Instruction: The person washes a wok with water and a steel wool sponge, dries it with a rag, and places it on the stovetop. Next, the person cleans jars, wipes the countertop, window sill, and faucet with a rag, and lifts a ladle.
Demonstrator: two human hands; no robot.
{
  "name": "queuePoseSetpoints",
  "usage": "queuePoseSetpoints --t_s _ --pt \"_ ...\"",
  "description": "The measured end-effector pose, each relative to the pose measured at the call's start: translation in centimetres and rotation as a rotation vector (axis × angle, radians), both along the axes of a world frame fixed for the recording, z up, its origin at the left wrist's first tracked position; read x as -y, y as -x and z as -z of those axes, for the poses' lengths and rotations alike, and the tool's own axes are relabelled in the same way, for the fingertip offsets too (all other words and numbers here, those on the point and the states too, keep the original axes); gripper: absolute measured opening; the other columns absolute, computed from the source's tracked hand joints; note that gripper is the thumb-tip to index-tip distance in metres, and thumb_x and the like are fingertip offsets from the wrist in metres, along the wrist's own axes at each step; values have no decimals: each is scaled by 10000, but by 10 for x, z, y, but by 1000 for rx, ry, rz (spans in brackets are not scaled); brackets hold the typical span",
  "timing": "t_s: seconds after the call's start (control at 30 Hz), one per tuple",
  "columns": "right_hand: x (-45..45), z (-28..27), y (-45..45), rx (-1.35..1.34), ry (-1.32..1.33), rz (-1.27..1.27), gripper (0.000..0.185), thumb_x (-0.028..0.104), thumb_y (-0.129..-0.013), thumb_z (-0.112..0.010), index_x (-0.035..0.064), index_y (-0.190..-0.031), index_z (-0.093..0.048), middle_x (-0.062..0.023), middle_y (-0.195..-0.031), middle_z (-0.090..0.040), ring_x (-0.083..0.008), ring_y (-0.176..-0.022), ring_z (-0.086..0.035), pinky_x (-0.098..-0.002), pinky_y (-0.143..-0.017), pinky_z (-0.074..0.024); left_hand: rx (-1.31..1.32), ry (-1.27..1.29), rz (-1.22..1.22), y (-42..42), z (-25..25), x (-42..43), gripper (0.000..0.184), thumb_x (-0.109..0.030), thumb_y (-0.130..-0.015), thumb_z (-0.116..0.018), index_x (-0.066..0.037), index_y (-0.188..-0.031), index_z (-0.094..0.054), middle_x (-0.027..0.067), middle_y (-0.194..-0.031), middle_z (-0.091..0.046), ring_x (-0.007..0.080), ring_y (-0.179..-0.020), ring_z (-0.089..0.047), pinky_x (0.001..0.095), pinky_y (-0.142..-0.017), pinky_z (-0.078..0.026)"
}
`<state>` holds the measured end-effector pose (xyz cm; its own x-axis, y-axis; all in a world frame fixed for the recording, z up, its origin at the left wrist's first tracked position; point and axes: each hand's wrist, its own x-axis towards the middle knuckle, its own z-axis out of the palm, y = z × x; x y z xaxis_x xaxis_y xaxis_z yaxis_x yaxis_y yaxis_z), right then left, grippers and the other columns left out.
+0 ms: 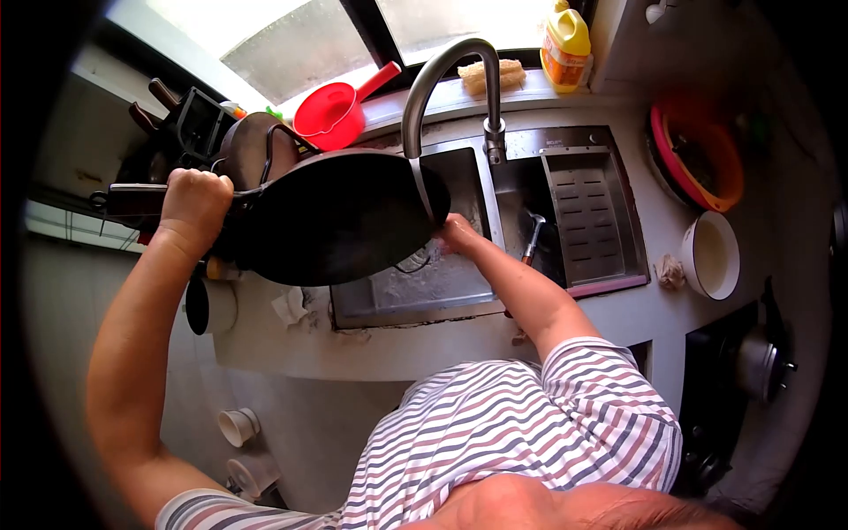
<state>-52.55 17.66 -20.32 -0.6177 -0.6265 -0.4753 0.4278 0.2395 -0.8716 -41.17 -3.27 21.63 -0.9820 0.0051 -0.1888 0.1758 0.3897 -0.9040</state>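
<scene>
Left hand (pixel 198 201) gripping a black wok (pixel 340 216) by its handle at center left, wok tilted over the sink (pixel 424 287), curved faucet (pixel 417 97) above, right hand (pixel 457 233) at the wok's right rim, grip unclear.

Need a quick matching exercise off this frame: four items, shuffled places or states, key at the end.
Items
1. Wok
2. Dipper
3. Jug
4. Bowl

Places and states
A. White, on the counter beside a crumpled item
B. Yellow, right of the tan sponge
C. Black, handle in the left hand, partly over the sink
D. Red, left of the faucet, by the window

Pairs: 1-C, 2-D, 3-B, 4-A
</scene>
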Motion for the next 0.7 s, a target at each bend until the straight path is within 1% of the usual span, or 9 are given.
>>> queuePoseSetpoints --t_s 0.03,0.2,0.27,0.33,0.4,0.47,0.5,0.6,0.7 --pt "-4 0 1 -13 -87 -26 253 220 -783 -621 -3 -895 -581 -104 -738 -594 -206 -559 -580 -358 -472 -505 -18 14 -9 1 6 -4 66 -127 -733 -568 -162 -680 -550 12 -668 -596 179 -657 -612 319 -628 -434" --pt "-54 -48 -20 26 -236 -68 293 221 -740 -630 -44 -860 -603 -152 -745 -626 -260 -573 -633 -393 -482 -534 -68 76 214 17 22 -17 60 -132 -720 -585 -147 -685 -538 15 -650 -568 181 -624 -575 320 -622 -416" --pt "-65 -41 -24 47 -322 -144 301 225 -752 -619 -58 -852 -597 -151 -740 -628 -265 -578 -641 -389 -478 -535 -21 84 195 26 15 -24 49 -129 -717 -595 -143 -686 -560 17 -657 -594 186 -641 -603 321 -617 -430" --pt "-72 -29 -31 18 -243 -326 274 216 -805 -592 -36 -904 -554 -139 -771 -598 -233 -576 -637 -367 -432 -520 11 -36 -17 35 7 -31 46 -111 -702 -617 -145 -682 -592 22 -654 -624 186 -663 -639 312 -606 -456" --pt "-83 -27 -40 -124 -346 -350 275 210 -797 -601 -25 -931 -551 -158 -787 -612 -287 -650 -642 -413 -525 -531 87 -12 -55 36 -6 -38 76 -82 -667 -652 -151 -692 -633 31 -641 -639 185 -677 -659 290 -589 -480" --pt "-94 -37 -50 -865 -351 -433 308 212 -770 -631 -3 -974 -545 -186 -839 -620 -354 -803 -616 -439 -703 -508 136 23 -88 37 -15 -43 68 -86 -668 -652 -153 -677 -643 29 -652 -644 188 -682 -659 294 -597 -482" --pt "-100 -56 -51 -792 -300 -405 305 176 -735 -630 22 -982 -535 -217 -921 -597 -401 -921 -564 -470 -792 -461 150 63 -88 38 -20 -43 49 -114 -675 -655 -160 -690 -667 12 -664 -650 172 -699 -661 286 -594 -482" --pt "-120 -84 -44 -1098 -313 -208 211 150 -749 -609 43 -909 -522 -162 -902 -552 -357 -871 -570 -445 -756 -475 216 156 -139 42 -28 -44 52 -196 -682 -672 -169 -720 -695 -2 -719 -665 156 -762 -660 280 -610 -480" --pt "-156 -119 -35 -1199 -367 -123 199 139 -747 -611 42 -894 -519 -148 -880 -553 -342 -845 -578 -435 -721 -485 240 230 -176 44 -23 -34 73 -227 -704 -657 -180 -740 -699 -10 -748 -671 151 -772 -658 280 -607 -480"
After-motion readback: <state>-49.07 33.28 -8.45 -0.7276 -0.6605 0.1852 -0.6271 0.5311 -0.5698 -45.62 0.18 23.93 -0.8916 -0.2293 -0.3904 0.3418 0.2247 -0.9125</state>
